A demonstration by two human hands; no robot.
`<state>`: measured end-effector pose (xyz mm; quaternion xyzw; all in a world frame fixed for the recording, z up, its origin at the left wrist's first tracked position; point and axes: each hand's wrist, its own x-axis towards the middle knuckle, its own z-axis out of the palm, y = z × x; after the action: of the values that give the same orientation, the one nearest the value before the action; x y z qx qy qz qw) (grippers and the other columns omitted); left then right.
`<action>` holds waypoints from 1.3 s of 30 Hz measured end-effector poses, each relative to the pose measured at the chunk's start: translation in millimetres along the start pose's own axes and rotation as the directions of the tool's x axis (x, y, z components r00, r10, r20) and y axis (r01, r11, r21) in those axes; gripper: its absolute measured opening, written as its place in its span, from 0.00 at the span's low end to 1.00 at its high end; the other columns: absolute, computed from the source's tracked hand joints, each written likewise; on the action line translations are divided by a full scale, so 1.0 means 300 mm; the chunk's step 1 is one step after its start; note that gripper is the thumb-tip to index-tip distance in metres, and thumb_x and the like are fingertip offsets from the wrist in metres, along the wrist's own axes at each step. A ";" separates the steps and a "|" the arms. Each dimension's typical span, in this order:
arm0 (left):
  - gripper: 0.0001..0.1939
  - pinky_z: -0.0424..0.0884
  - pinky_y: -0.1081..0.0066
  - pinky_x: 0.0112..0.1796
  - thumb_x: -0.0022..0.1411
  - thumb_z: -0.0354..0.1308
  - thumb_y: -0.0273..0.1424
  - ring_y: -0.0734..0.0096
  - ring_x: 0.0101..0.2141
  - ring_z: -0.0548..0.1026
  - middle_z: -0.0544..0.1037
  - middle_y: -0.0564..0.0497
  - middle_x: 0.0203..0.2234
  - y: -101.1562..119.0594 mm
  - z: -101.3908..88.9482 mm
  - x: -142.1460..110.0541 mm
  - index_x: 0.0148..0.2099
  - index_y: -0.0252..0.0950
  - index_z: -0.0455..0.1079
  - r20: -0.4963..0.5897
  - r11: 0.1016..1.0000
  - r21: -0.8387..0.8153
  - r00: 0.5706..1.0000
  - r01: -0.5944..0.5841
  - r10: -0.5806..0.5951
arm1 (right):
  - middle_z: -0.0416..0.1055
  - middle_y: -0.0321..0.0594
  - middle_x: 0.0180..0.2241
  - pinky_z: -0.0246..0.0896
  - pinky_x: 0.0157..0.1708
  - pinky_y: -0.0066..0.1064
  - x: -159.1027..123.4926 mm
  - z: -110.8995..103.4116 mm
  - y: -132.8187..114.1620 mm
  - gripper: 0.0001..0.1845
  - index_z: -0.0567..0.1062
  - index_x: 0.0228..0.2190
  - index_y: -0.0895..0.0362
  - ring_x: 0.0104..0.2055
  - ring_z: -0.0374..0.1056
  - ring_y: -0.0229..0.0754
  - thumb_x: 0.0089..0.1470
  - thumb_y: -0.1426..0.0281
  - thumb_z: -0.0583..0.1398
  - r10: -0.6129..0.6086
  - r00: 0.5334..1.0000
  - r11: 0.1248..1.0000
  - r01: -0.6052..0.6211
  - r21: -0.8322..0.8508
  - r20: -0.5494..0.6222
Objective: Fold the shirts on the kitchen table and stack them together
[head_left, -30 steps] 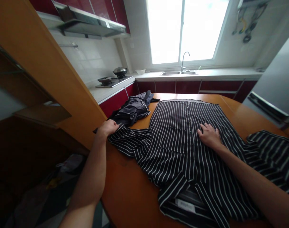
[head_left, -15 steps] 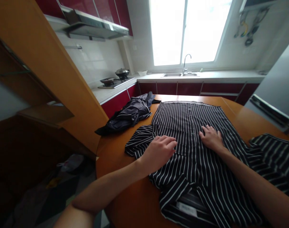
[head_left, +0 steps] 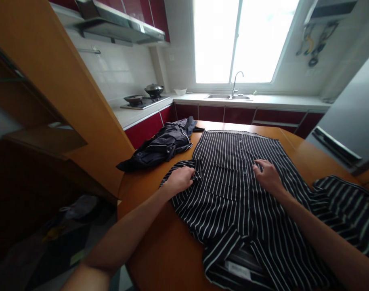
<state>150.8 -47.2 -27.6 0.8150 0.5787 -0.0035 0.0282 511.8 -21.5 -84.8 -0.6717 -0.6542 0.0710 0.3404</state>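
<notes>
Filling the foreground, the orange-brown, round-edged wooden table (head_left: 163,242) bore the clothing under inspection. The black woven shirt with thin white stripes (head_left: 221,161) lay across the middle of the table, front up. Its long axis ran away from the wearer, collar end nearest, hem pointing toward the bright two-pane window (head_left: 214,44); the body stripes followed roughly the same line. One sleeve extended to the right edge of the view, rumpled; the other was doubled back beside the body on the left. A loose heap of dark grey and black garments with pale piping (head_left: 169,141) rested at the far left of the table, near the shirt.

The left hand (head_left: 181,178) was at the doubled sleeve, fingers curled nearly closed, touching its edge; whether cloth was pinched between them could not be told. The right hand (head_left: 266,176) was partly open over the shirt front, just right of the button line, fingers slightly bent and thumb apart, gripping nothing; contact of the fingertips could not be confirmed. A white rectangular fabric label (head_left: 239,270) showed inside the open collar. Small round buttons (head_left: 245,172) ran down the front.
</notes>
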 end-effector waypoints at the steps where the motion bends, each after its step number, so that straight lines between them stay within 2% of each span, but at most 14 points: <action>1: 0.04 0.73 0.64 0.42 0.60 0.58 0.28 0.57 0.41 0.79 0.80 0.47 0.39 0.008 -0.004 0.001 0.38 0.41 0.73 -0.040 1.000 -0.020 0.999 0.010 -0.011 | 0.75 0.54 0.53 0.60 0.59 0.42 -0.006 -0.012 -0.053 0.22 0.78 0.49 0.64 0.55 0.70 0.52 0.61 0.65 0.54 0.007 0.999 0.994 -0.012 0.109 0.046; 3: 0.05 0.73 0.64 0.42 0.62 0.56 0.27 0.58 0.41 0.79 0.80 0.47 0.39 0.030 -0.012 0.001 0.39 0.40 0.73 -0.180 0.996 -0.083 0.983 0.012 -0.027 | 0.79 0.51 0.45 0.69 0.49 0.41 -0.025 -0.020 -0.173 0.18 0.79 0.44 0.61 0.44 0.74 0.49 0.62 0.63 0.55 0.049 0.963 0.935 -0.138 0.327 0.266; 6: 0.08 0.73 0.66 0.47 0.66 0.54 0.27 0.61 0.43 0.78 0.79 0.47 0.42 0.088 -0.010 -0.013 0.44 0.39 0.73 -0.385 0.967 -0.237 0.923 -0.094 -0.004 | 0.79 0.52 0.40 0.73 0.37 0.37 -0.058 0.003 -0.341 0.24 0.77 0.40 0.61 0.35 0.76 0.45 0.65 0.55 0.53 0.107 0.745 0.691 -0.532 0.489 0.659; 8: 0.10 0.72 0.66 0.50 0.67 0.53 0.26 0.64 0.45 0.77 0.78 0.48 0.44 0.142 0.008 -0.033 0.47 0.40 0.72 -0.435 0.914 -0.338 0.898 -0.224 0.059 | 0.79 0.51 0.37 0.74 0.34 0.36 -0.073 0.037 -0.410 0.28 0.76 0.40 0.61 0.33 0.75 0.44 0.65 0.48 0.51 0.065 0.606 0.504 -0.706 0.498 0.793; 9: 0.12 0.72 0.67 0.51 0.67 0.53 0.25 0.65 0.46 0.77 0.78 0.48 0.46 0.169 0.020 -0.044 0.50 0.40 0.72 -0.443 0.876 -0.377 0.890 -0.299 0.113 | 0.79 0.49 0.35 0.74 0.33 0.36 -0.076 0.056 -0.427 0.29 0.75 0.39 0.60 0.32 0.75 0.43 0.64 0.47 0.52 0.044 0.583 0.446 -0.738 0.506 0.811; 12: 0.17 0.70 0.66 0.56 0.68 0.54 0.25 0.64 0.53 0.74 0.75 0.46 0.54 0.233 0.053 -0.079 0.57 0.38 0.69 -0.433 0.734 -0.405 0.821 -0.545 0.372 | 0.77 0.42 0.32 0.71 0.26 0.29 -0.077 0.110 -0.423 0.19 0.75 0.40 0.59 0.30 0.73 0.40 0.58 0.55 0.63 0.109 0.691 0.462 -0.672 0.579 0.715; 15: 0.15 0.67 0.62 0.59 0.69 0.55 0.27 0.61 0.57 0.71 0.72 0.44 0.58 0.257 0.054 -0.105 0.57 0.38 0.70 -0.410 0.603 -0.329 0.685 -0.727 0.602 | 0.76 0.40 0.31 0.67 0.22 0.25 -0.071 0.132 -0.390 0.23 0.74 0.47 0.61 0.29 0.72 0.40 0.48 0.70 0.69 0.240 0.781 0.598 -0.586 0.547 0.576; 17: 0.13 0.67 0.61 0.58 0.70 0.54 0.28 0.61 0.55 0.73 0.74 0.44 0.57 0.252 0.037 -0.112 0.55 0.38 0.71 -0.442 0.541 -0.296 0.615 -0.787 0.653 | 0.77 0.41 0.32 0.67 0.21 0.26 -0.061 0.115 -0.377 0.26 0.74 0.49 0.62 0.29 0.72 0.41 0.47 0.72 0.68 0.247 0.803 0.642 -0.555 0.529 0.543; 19: 0.12 0.69 0.62 0.56 0.70 0.53 0.26 0.63 0.51 0.76 0.77 0.44 0.53 0.230 0.012 -0.107 0.53 0.38 0.72 -0.529 0.514 -0.313 0.596 -0.798 0.603 | 0.78 0.43 0.34 0.67 0.23 0.25 -0.039 0.074 -0.372 0.25 0.75 0.48 0.63 0.31 0.74 0.41 0.46 0.72 0.67 0.208 0.843 0.656 -0.496 0.569 0.495; 23: 0.12 0.72 0.66 0.48 0.67 0.51 0.23 0.66 0.45 0.78 0.80 0.47 0.42 0.138 -0.016 -0.044 0.46 0.37 0.73 -0.702 0.591 -0.479 0.688 -0.649 0.186 | 0.79 0.44 0.35 0.69 0.26 0.27 0.037 -0.028 -0.331 0.27 0.77 0.49 0.61 0.32 0.75 0.42 0.45 0.72 0.66 0.169 0.930 0.616 -0.359 0.701 0.327; 26: 0.11 0.73 0.67 0.44 0.65 0.51 0.23 0.66 0.42 0.78 0.81 0.49 0.39 0.041 0.015 0.043 0.43 0.36 0.74 -0.649 0.643 -0.634 0.748 -0.430 -0.139 | 0.78 0.42 0.31 0.66 0.24 0.27 0.083 -0.065 -0.255 0.28 0.77 0.51 0.61 0.28 0.73 0.41 0.44 0.71 0.64 0.212 0.955 0.651 -0.298 0.699 0.210; 28: 0.11 0.73 0.68 0.43 0.65 0.51 0.24 0.65 0.41 0.79 0.81 0.48 0.39 -0.022 0.059 0.105 0.43 0.36 0.74 -0.568 0.644 -0.697 0.791 -0.315 -0.228 | 0.77 0.41 0.28 0.63 0.22 0.28 0.091 -0.061 -0.195 0.29 0.77 0.51 0.61 0.26 0.70 0.40 0.44 0.71 0.63 0.237 0.958 0.704 -0.285 0.650 0.163; 34: 0.12 0.72 0.66 0.47 0.65 0.52 0.27 0.63 0.42 0.79 0.83 0.46 0.41 -0.125 0.183 0.230 0.47 0.34 0.75 -0.372 0.631 -0.737 0.925 -0.242 -0.080 | 0.73 0.36 0.22 0.57 0.20 0.28 0.054 0.009 -0.060 0.31 0.78 0.51 0.62 0.21 0.63 0.38 0.42 0.69 0.62 0.247 0.964 0.771 -0.258 0.582 0.100; 39: 0.13 0.71 0.63 0.47 0.66 0.56 0.34 0.60 0.42 0.79 0.83 0.44 0.40 -0.151 0.216 0.263 0.46 0.33 0.76 -0.353 0.668 -0.683 0.934 -0.295 0.052 | 0.77 0.38 0.25 0.58 0.20 0.28 0.042 0.027 -0.027 0.27 0.81 0.47 0.61 0.22 0.64 0.38 0.43 0.69 0.60 0.161 0.981 0.801 -0.192 0.567 0.105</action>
<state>135.8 38.7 -97.3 0.7789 0.4481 0.3538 0.2594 502.4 -7.5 -82.2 -0.5937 -0.5453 0.3135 0.5019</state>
